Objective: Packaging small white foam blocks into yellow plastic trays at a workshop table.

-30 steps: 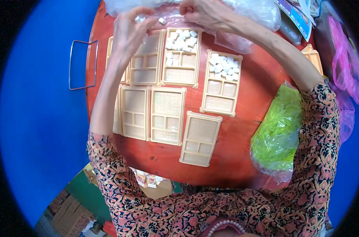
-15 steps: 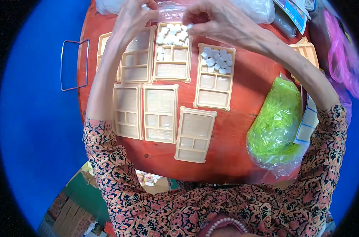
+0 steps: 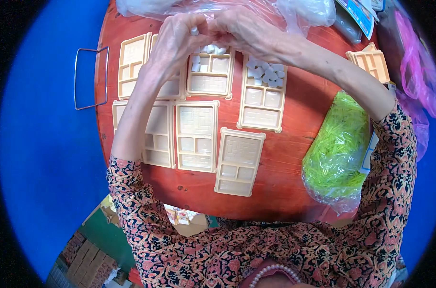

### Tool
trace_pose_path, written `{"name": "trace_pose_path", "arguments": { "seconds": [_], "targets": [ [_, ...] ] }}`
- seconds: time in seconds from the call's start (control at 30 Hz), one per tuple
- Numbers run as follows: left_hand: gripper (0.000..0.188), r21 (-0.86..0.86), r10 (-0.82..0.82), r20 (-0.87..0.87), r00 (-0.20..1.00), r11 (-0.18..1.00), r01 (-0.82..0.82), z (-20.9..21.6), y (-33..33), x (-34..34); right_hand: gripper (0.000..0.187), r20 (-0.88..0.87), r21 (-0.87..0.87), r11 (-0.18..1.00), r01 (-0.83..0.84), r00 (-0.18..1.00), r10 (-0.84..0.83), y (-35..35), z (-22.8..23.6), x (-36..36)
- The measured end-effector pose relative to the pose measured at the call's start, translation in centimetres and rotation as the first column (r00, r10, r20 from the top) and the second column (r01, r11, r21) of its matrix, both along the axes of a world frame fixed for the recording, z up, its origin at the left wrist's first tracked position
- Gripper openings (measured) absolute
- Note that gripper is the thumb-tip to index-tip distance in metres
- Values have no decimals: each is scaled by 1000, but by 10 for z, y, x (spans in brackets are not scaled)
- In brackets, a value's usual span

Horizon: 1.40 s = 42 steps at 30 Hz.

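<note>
My left hand is closed over the far middle tray, with a small white piece at its fingertips. Against it, the fingers of my right hand are bent together; whatever they hold is hidden. Below both hands lies a beige compartment tray, its far end partly covered; white pieces show in its large section and a couple more in a small one. To the right, another beige tray has a heap of white blocks in its large section.
Several beige trays without pieces, including one nearest me, lie on the red table. A clear bag of lime-green shreds is at right. Clear plastic bags lie at the far edge. A metal loop juts out left.
My hands have come together and moved a little nearer, over the far end of the middle tray. The far left tray shows more now that my left forearm has shifted.
</note>
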<state>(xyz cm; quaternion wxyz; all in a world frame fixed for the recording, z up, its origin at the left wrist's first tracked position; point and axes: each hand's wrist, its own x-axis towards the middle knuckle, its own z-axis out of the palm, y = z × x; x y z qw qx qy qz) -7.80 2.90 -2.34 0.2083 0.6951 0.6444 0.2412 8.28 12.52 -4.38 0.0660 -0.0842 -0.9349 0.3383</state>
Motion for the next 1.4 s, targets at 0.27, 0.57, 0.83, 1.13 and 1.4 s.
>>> {"name": "trace_pose_path", "arguments": {
  "seconds": [0.27,0.57,0.83,1.13,1.4],
  "targets": [
    [16,-246,167,214,962,963,-112,26,-16,7,8,-173,-89,995,54,982,-69,-18,19,16],
    [18,-261,169,184,968,958,-118,20,-20,-3,11,-161,-56,997,46,986,-54,-10,30,12],
    [22,-97,118,31,993,989,-115,9,-11,2,9,-378,163,973,162,921,-90,-1,6,-3],
    [30,-322,551,678,487,817,-478,26,-37,-48,12,-100,-136,961,241,962,-255,5,51,18],
    [30,-209,524,435,733,850,-484,1,-40,-36,10,-157,-71,976,206,964,-215,-1,39,20]
  ]
}}
